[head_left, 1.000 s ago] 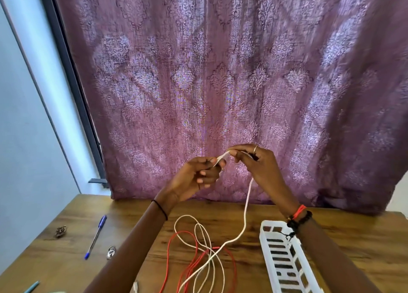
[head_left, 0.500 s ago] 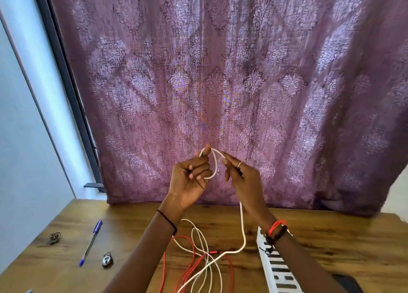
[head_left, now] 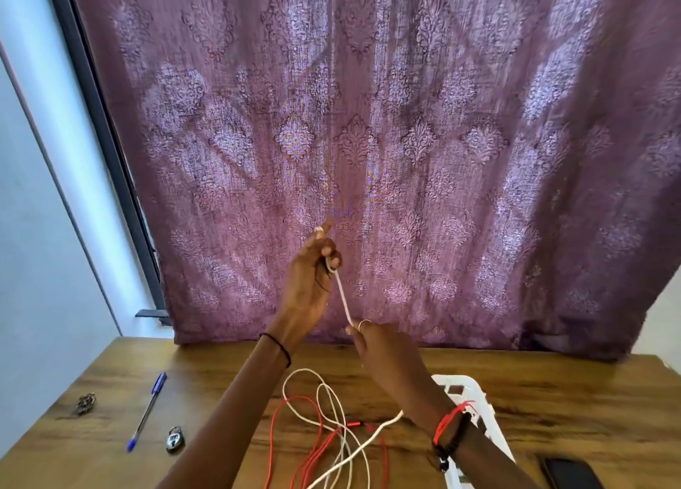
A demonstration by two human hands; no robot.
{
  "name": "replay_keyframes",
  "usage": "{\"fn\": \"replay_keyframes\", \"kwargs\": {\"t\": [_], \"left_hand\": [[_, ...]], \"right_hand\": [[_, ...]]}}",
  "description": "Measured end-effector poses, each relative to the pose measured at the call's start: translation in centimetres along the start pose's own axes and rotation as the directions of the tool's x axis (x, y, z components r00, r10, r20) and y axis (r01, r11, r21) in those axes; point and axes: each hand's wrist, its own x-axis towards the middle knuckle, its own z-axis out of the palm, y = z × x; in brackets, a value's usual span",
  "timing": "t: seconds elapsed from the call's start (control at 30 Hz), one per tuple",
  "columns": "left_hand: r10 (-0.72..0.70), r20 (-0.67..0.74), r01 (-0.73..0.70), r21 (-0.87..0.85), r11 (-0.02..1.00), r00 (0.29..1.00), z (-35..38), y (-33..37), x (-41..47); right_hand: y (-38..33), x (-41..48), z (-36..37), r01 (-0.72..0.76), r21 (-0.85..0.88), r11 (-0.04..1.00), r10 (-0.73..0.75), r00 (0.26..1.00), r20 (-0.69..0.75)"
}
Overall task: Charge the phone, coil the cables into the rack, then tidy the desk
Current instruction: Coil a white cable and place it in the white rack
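Note:
My left hand (head_left: 311, 278) is raised in front of the curtain and grips a small loop of the white cable (head_left: 344, 304) near its end. Lower down, my right hand (head_left: 383, 352) pinches the same cable, which runs taut between the two hands. The rest of the white cable drops to the desk and lies tangled with a red cable (head_left: 313, 440). A white slotted rack (head_left: 475, 407) lies on the desk under my right wrist, partly hidden. A dark phone (head_left: 571, 472) lies flat at the lower right.
On the wooden desk (head_left: 552, 396), at the left, lie a blue pen (head_left: 147, 411), a small padlock (head_left: 175, 439) and a small dark metal piece (head_left: 85, 404). A purple patterned curtain (head_left: 368, 138) hangs behind the desk's far edge.
My right hand has slid down the white cable toward the desk, pulling it taut. My left hand has stayed raised with the loop. The view has tilted so the phone now shows.

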Motion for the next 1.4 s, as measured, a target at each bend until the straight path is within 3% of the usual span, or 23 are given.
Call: {"fn": "replay_keyframes", "kwargs": {"t": [0.1, 0.23, 0.37, 0.5, 0.6, 0.63, 0.67, 0.77, 0.83, 0.97, 1.1, 1.3, 1.4], "left_hand": [[0.119, 0.037, -0.124, 0.367, 0.922, 0.992, 0.3, -0.5, -0.2], [0.242, 0.161, -0.282, 0.712, 0.643, 0.957, 0.8, -0.9, -0.7], [0.259, 0.247, -0.334, 0.860, 0.386, 0.934, -0.1, -1.3, -0.5], [0.163, 0.298, -0.314, 0.946, 0.083, 0.941, -0.6, -0.8, -0.8], [0.155, 0.289, -0.287, 0.957, -0.031, 0.945, -0.6, -0.2, -0.9], [0.139, 0.287, -0.288, 0.958, -0.016, 0.948, -0.5, -0.2, -1.0], [0.105, 0.288, -0.296, 0.953, 0.068, 0.952, -0.5, -0.1, -1.1], [0.031, 0.285, -0.268, 0.851, 0.452, 0.958, -0.2, -0.3, -1.2], [-0.026, 0.292, -0.226, 0.791, 0.568, 0.956, 0.4, 0.1, -1.4], [-0.142, 0.350, -0.160, 0.703, 0.693, 0.926, 0.9, 1.1, -1.6], [-0.275, 0.410, 0.029, 0.513, 0.858, 0.870, 0.8, 1.7, -2.0], [-0.402, 0.493, 0.267, 0.323, 0.908, 0.772, 0.2, 2.4, -2.4], [-0.399, 0.517, 0.352, 0.191, 0.916, 0.757, -0.1, 2.5, -2.7]], "right_hand": [[-0.4, -0.3, -1.0, 0.012, 0.056, 0.998, -0.010, 0.999, -0.036], [-0.7, -0.4, -2.5, 0.039, 0.117, 0.992, -0.033, 0.998, -0.051], [-0.9, -0.9, -3.9, 0.048, 0.223, 0.974, -0.039, 0.998, -0.044], [-0.2, -0.6, -6.1, 0.065, 0.224, 0.972, -0.047, 0.995, -0.084], [0.5, 0.1, -7.4, 0.076, 0.258, 0.963, -0.043, 0.991, -0.129], [0.7, 0.4, -7.7, 0.078, 0.281, 0.956, -0.037, 0.988, -0.147], [0.9, 0.7, -7.8, 0.081, 0.307, 0.948, -0.031, 0.986, -0.165], [1.3, 1.5, -8.4, 0.109, 0.377, 0.920, -0.029, 0.977, -0.210], [1.4, 1.7, -8.7, 0.147, 0.422, 0.895, -0.045, 0.969, -0.242], [1.2, 1.9, -9.2, 0.202, 0.502, 0.841, -0.049, 0.952, -0.302], [1.2, 2.1, -9.6, 0.257, 0.661, 0.704, -0.053, 0.948, -0.313], [0.1, 1.5, -10.1, 0.277, 0.811, 0.515, -0.050, 0.954, -0.295], [-0.3, 1.4, -10.2, 0.238, 0.865, 0.442, -0.018, 0.966, -0.256]]}}
